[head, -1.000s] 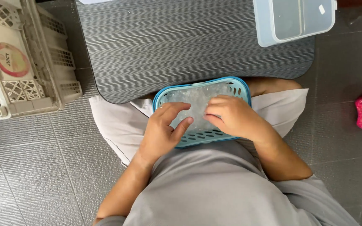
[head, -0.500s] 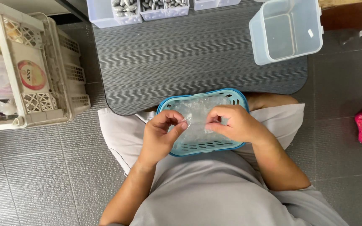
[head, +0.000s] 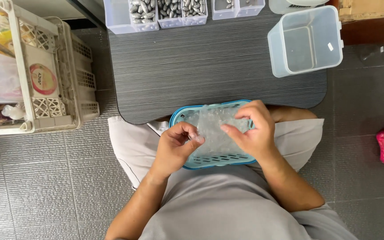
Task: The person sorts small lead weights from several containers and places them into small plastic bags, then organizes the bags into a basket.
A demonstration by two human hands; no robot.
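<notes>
In the lower middle of the frame, the blue basket (head: 210,161) rests on the person's lap, just below the near edge of the dark striped table (head: 210,66). It is full of small clear plastic bags (head: 216,133). One second ago both hands lay flat on this pile; half a second ago they had risen with the fingertips pinched. Now the left hand (head: 174,149) is closed, thumb and fingers pinching the left edge of one clear bag, and the right hand (head: 252,131) is curled around the right side of the same bag, with the index finger stretched toward the middle. The bag is so transparent that I cannot say for sure whether it is one bag or two stuck together. So the change is from feeling in the pile to separating a single bag and holding it above the basket.

The camera has also tilted up. In the upper part of the frame there are now clear trays with grey oval pieces (head: 141,10), and at the upper right an empty clear container (head: 305,42) stands on the table. At the left, a white crate (head: 45,80) is on the grey tiled floor (head: 36,186).
</notes>
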